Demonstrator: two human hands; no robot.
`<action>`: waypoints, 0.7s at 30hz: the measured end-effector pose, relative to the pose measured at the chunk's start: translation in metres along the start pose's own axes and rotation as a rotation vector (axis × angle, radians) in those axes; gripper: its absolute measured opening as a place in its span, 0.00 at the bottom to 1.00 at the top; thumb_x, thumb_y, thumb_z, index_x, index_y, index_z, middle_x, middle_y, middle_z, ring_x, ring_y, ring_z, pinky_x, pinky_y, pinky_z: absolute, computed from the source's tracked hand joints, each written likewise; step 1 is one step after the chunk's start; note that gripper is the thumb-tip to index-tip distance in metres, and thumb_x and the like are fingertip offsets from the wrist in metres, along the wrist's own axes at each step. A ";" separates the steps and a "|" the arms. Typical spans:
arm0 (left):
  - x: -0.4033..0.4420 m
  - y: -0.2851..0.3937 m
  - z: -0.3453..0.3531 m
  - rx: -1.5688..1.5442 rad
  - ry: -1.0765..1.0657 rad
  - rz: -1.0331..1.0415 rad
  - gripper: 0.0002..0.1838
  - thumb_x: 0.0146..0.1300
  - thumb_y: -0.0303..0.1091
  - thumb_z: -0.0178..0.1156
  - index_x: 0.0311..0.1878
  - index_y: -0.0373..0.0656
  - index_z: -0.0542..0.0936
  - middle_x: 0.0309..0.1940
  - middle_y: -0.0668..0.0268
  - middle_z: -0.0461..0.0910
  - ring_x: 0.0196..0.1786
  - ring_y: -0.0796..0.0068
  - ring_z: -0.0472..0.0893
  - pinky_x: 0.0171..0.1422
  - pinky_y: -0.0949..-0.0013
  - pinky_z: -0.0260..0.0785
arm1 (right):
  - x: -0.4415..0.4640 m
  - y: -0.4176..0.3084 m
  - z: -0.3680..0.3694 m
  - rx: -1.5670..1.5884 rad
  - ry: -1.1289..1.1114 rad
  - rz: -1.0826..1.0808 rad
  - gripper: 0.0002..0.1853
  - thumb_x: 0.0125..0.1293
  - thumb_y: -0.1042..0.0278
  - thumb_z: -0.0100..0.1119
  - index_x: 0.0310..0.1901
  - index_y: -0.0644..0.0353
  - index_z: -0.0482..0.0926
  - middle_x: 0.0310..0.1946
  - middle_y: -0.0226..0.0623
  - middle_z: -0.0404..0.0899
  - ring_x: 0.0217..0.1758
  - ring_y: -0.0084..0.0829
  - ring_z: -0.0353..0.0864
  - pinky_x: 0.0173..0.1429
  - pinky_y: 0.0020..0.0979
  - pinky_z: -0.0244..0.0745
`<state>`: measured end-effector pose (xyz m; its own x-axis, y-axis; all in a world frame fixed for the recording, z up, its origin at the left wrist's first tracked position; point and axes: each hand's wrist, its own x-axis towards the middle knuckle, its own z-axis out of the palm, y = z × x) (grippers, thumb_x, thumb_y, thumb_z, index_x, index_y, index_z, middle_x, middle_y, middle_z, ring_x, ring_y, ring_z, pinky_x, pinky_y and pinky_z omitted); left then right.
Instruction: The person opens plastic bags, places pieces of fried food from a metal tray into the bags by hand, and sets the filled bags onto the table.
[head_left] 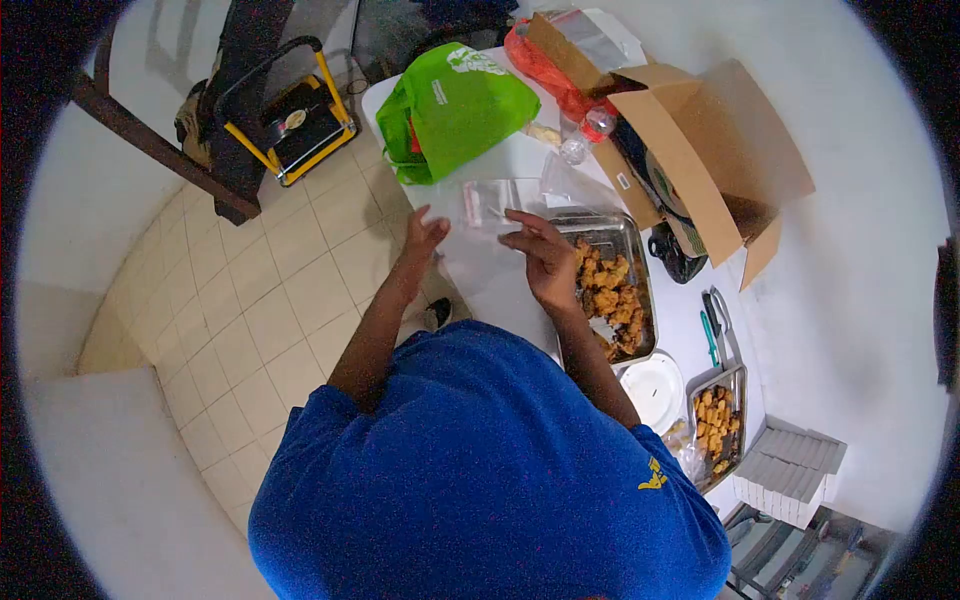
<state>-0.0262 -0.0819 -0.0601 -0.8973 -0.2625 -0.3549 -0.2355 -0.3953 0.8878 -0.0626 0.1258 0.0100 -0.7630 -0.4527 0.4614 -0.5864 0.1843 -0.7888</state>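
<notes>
Over the white table's edge, my left hand (425, 237) is raised with its fingers curled; whether it grips the thin clear plastic is not clear. My right hand (545, 262) is near the left side of a metal tray (648, 290) of fried food pieces (612, 295). Its thumb and index finger seem to pinch a small pale item too small to name. Between and just beyond my hands is a clear plastic bag (482, 203) with a pinkish marking.
A green bag (450, 110), a clear bottle (597, 124) and an open cardboard box (690, 150) stand farther back. On the right are a white plate (654, 393), knives (712, 328), a smaller food tray (742, 410) and stacked white boxes (790, 470). A yellow-framed trolley (300, 125) stands on the floor.
</notes>
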 end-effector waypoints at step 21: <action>-0.007 0.032 -0.014 0.330 -0.107 0.351 0.19 0.58 0.28 0.61 0.52 0.41 0.70 0.33 0.63 0.80 0.31 0.80 0.77 0.35 0.77 0.70 | -0.012 0.035 0.011 0.304 -0.038 0.552 0.09 0.54 0.75 0.64 0.38 0.61 0.81 0.35 0.33 0.82 0.39 0.22 0.78 0.45 0.25 0.73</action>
<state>-0.0220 -0.1050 -0.0336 -0.9729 -0.2313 -0.0011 -0.0025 0.0056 1.0000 -0.0710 0.1282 -0.0271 -0.9177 -0.3933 -0.0564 -0.0016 0.1456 -0.9893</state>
